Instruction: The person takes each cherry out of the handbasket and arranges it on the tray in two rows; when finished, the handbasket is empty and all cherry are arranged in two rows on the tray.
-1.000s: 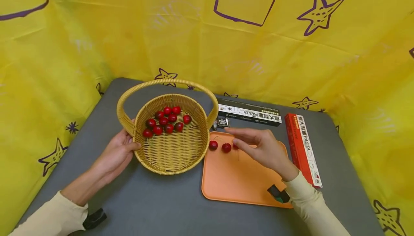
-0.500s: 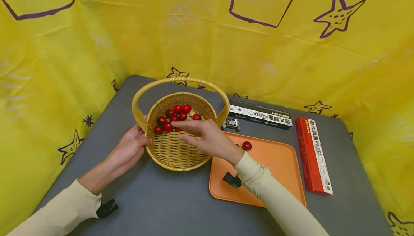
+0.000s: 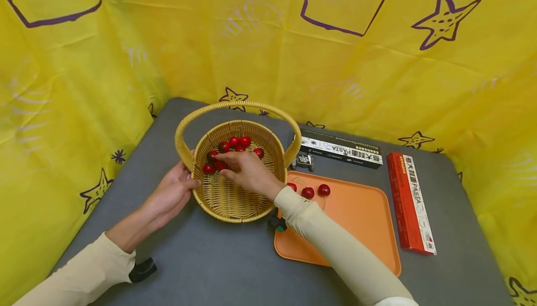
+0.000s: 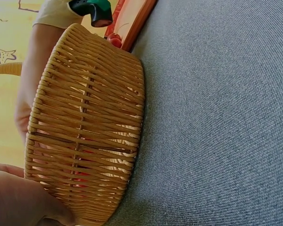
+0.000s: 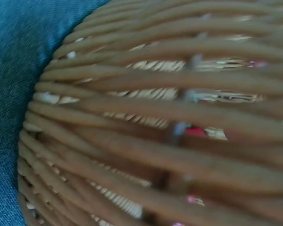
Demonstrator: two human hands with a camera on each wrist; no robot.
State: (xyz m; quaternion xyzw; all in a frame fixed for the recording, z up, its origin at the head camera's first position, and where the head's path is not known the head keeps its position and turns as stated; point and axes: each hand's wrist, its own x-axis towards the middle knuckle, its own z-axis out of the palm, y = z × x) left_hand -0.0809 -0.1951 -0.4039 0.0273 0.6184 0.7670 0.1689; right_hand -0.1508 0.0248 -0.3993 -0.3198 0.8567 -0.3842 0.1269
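A round woven basket [image 3: 235,208] with a tall arched handle [image 3: 239,104] stands on the table, several red cherries [image 3: 224,147] at its far left inside. My left hand [image 3: 176,189] grips the rim at the handle's left base, thumb over the edge; the left wrist view shows it against the wicker wall [image 4: 85,103]. Inside the basket my right hand [image 3: 249,173] reaches over the cherries, thumb and index fingertips apart on either side of one. It covers some of the fruit. In the right wrist view blurred wicker [image 5: 155,103] fills most of the frame.
An orange tray [image 3: 356,222] lies right of the basket, with three cherries [image 3: 307,192] near its far left edge. Behind it are a black pasta box [image 3: 341,148] and a small dark packet [image 3: 304,161]. A red pasta box [image 3: 411,203] lies at right.
My right hand has moved left from above the tray's cherries into the basket, down to the fruit there. The left hand stays on the rim. The head view has shifted slightly.
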